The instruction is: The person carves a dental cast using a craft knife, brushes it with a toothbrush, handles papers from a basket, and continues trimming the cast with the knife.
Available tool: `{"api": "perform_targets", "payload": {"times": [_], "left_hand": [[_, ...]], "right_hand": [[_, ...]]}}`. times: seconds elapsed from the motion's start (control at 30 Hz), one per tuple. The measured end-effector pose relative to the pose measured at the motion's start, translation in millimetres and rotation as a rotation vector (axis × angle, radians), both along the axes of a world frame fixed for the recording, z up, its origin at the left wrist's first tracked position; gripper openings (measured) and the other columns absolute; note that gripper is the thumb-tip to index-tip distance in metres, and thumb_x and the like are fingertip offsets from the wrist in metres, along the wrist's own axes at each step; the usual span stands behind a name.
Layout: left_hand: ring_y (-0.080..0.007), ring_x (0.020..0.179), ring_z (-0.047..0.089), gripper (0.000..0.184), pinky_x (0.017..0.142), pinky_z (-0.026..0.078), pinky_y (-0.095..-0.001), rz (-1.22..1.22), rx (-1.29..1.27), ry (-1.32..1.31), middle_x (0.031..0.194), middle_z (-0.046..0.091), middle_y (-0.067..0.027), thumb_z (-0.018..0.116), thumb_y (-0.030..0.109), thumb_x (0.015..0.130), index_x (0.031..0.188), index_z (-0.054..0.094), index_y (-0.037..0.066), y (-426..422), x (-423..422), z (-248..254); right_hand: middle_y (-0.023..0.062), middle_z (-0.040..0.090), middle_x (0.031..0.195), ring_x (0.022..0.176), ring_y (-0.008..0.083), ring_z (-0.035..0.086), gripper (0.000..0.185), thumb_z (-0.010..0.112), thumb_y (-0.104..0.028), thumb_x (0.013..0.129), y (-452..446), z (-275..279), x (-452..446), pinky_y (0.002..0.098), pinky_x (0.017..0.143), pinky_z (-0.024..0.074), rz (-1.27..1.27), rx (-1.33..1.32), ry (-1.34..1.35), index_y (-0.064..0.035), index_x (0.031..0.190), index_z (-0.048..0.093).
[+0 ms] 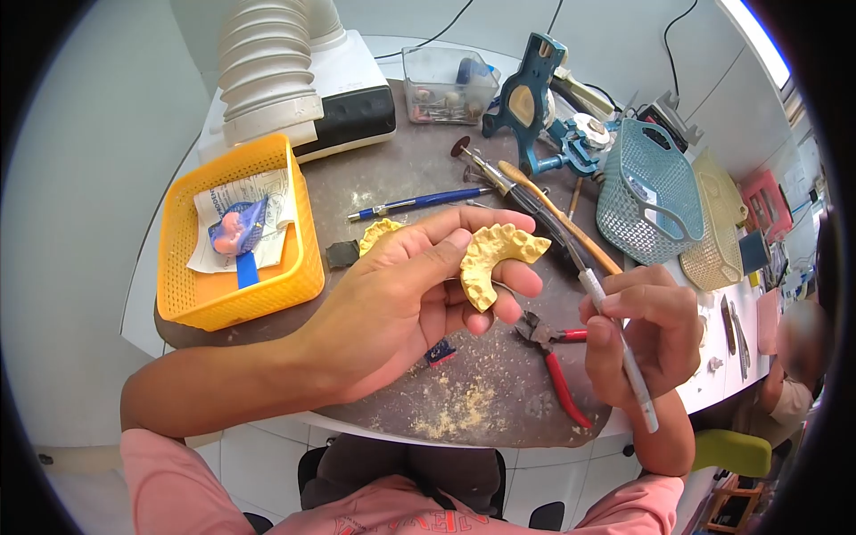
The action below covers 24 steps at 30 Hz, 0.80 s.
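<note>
My left hand (392, 294) is closed around a yellow plaster dental cast (486, 259), a curved arch with tooth shapes, gripped between thumb and fingers. My right hand (651, 334) pinches a slim silver-handled tool (624, 348), perhaps a scalpel, whose thin tip points up and away from me; a gap separates it from the cast. A second yellow cast piece (379, 234) lies on the bench partly behind my left hand. Beneath the hands are red-handled cutting pliers (557, 361) and yellow plaster crumbs (455, 406).
A yellow basket (308, 259) holding papers and a blue impression tray (245, 227) stands left. Behind are a blue pen (419, 203), a rotary handpiece (508, 183), a clear box (450, 85) and a blue articulator (530, 107). A teal basket (646, 201) stands right; a person (789, 392) sits beyond.
</note>
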<state>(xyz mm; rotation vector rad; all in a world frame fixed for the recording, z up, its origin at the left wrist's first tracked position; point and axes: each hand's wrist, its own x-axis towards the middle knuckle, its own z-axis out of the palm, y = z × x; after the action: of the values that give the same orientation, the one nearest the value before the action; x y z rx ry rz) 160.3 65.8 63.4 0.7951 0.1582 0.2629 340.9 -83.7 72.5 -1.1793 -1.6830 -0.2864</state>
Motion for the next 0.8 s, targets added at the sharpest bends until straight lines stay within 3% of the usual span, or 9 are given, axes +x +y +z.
{"api": "perform_targets", "payload": {"times": [0.2, 0.27, 0.4, 0.53, 0.8], "left_hand": [[-0.0115, 0.086, 0.064, 0.043, 0.066, 0.050, -0.0193, -0.013, -0.001, -0.012, 0.105, 0.066, -0.0120, 0.040, 0.027, 0.108, 0.141, 0.043, 0.000, -1.9, 1.3, -3.2], [-0.0114, 0.085, 0.063, 0.043, 0.066, 0.049, -0.0193, -0.015, 0.004, -0.006, 0.105, 0.066, -0.0118, 0.040, 0.027, 0.108, 0.141, 0.043, 0.000, -2.6, 1.4, -1.9], [-0.0108, 0.084, 0.062, 0.043, 0.066, 0.049, -0.0193, -0.043, -0.019, -0.011, 0.104, 0.065, -0.0112, 0.040, 0.028, 0.108, 0.141, 0.042, 0.001, -3.2, 1.0, -2.3], [-0.0109, 0.084, 0.061, 0.043, 0.067, 0.049, -0.0195, -0.085, -0.053, -0.034, 0.104, 0.064, -0.0109, 0.039, 0.028, 0.108, 0.141, 0.043, 0.001, -4.7, 0.6, -3.0], [-0.0126, 0.084, 0.061, 0.045, 0.066, 0.050, -0.0206, -0.120, -0.044, -0.017, 0.104, 0.063, -0.0108, 0.039, 0.032, 0.108, 0.142, 0.040, 0.002, -5.7, 1.6, -4.0]], "right_hand": [[0.0160, 0.067, 0.081, 0.072, 0.0212, 0.068, 0.028, 0.074, -0.002, 0.077, 4.0, 8.3, -4.0, 0.0268, 0.057, 0.0515, -0.056, -0.005, -0.101, 0.0045, 0.101, 0.064], [0.0183, 0.067, 0.087, 0.075, 0.0220, 0.068, 0.025, 0.072, -0.008, 0.083, 4.1, 7.3, -1.6, 0.0294, 0.061, 0.0536, -0.069, -0.013, -0.113, 0.0036, 0.104, 0.066], [0.0193, 0.066, 0.093, 0.079, 0.0233, 0.068, 0.023, 0.074, -0.004, 0.082, 6.6, 13.5, 1.5, 0.0304, 0.065, 0.0551, -0.033, -0.058, -0.209, 0.0026, 0.103, 0.067], [0.0175, 0.067, 0.097, 0.084, 0.0235, 0.068, 0.032, 0.076, 0.007, 0.074, 12.2, 0.7, -10.0, 0.0284, 0.070, 0.0551, -0.022, -0.154, 0.129, 0.0026, 0.104, 0.067], [0.0156, 0.067, 0.096, 0.082, 0.0196, 0.068, 0.029, 0.073, 0.009, 0.075, 14.7, -2.6, -11.0, 0.0276, 0.068, 0.0542, 0.026, -0.186, 0.185, 0.0028, 0.103, 0.067]]}}
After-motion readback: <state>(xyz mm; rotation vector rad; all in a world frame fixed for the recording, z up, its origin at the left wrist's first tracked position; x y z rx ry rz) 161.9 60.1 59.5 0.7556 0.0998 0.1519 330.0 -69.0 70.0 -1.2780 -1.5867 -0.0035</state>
